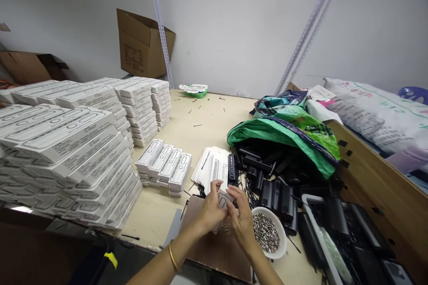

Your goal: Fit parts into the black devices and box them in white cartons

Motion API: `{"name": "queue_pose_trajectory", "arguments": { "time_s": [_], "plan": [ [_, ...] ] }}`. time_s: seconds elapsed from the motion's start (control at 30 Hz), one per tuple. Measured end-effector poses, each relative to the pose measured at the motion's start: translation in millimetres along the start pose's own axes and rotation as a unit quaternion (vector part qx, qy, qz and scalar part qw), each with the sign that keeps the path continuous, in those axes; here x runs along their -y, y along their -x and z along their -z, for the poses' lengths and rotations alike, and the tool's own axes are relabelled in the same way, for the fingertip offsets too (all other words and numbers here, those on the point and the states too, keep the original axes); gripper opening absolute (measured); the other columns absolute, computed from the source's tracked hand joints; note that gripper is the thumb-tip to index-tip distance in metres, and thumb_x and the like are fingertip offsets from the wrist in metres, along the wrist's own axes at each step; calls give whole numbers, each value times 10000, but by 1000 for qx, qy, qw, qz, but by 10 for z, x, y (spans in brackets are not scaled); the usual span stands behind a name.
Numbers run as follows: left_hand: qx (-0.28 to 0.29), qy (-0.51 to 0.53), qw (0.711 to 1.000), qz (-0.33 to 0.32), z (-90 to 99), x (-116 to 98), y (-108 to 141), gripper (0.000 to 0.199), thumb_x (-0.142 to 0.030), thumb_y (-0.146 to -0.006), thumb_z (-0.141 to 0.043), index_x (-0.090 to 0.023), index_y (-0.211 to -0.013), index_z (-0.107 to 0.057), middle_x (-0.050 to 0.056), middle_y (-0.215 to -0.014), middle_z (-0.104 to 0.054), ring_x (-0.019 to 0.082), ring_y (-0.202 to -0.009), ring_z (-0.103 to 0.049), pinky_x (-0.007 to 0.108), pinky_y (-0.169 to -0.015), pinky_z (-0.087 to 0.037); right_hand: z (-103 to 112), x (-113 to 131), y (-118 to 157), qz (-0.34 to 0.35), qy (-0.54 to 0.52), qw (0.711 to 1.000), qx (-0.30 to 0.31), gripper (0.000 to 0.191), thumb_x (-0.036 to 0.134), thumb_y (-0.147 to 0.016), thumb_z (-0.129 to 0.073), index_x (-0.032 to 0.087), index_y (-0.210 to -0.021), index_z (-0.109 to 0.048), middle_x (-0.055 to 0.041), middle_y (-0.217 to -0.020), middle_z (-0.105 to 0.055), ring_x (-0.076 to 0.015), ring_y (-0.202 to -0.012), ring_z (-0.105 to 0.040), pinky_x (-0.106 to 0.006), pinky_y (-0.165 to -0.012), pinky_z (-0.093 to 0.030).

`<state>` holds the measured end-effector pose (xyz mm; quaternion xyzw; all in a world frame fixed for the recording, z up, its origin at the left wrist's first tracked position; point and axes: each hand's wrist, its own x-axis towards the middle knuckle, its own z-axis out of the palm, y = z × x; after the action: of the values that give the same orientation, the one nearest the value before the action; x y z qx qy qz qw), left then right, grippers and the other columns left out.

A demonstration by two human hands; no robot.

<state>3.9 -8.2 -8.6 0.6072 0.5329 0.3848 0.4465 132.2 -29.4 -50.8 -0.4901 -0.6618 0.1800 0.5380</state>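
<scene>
My left hand and my right hand meet over a brown board at the table's front edge. Between their fingers is a small white box with printed outlines, partly covered by the hands. Just beyond lies a fanned pile of white cards, with a black slotted strip at its right. A white bowl of small metal pieces stands right of my right hand. Four short stacks of printed white boxes sit to the left.
Tall stacks of white boxes fill the left side. Black plastic parts spill from a green bag on the right, beside a wooden board. A green tray and a cardboard box are at the back.
</scene>
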Motion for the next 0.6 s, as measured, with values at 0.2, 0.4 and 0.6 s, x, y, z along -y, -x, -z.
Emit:
{"name": "queue_pose_trajectory", "arguments": {
  "time_s": [0.2,0.4,0.6],
  "plan": [
    [-215,-294,931,28,1089,-257,-802,498,-347,-697,-685,-166,-1136,-535,136,-984,-645,296,-934,-605,384,-785,-462,403,-100,-40,-172,-21,984,-45,295,423,-916,-420,195,-1000,-589,-79,-1035,-611,-230,-995,-555,-380,-890,-414],
    [-320,-316,888,98,1837,44,-1318,489,-447,-662,-690,-63,-949,-596,360,-1310,-373,566,-1293,-194,730,-876,-262,706,-417,138,-187,105,976,36,245,397,-887,-449,208,-873,-603,-66,-898,-643,-242,-888,-567,-361,-812,-413],
    [-264,-362,893,50,1404,154,-1398,600,-505,-786,-542,-50,-1175,-509,312,-1347,-384,515,-1337,-163,684,-906,-301,739,-752,491,-130,286,940,137,155,181,-803,-453,209,-701,-567,-69,-751,-635,-252,-760,-565,-355,-714,-401]
  ]
}}
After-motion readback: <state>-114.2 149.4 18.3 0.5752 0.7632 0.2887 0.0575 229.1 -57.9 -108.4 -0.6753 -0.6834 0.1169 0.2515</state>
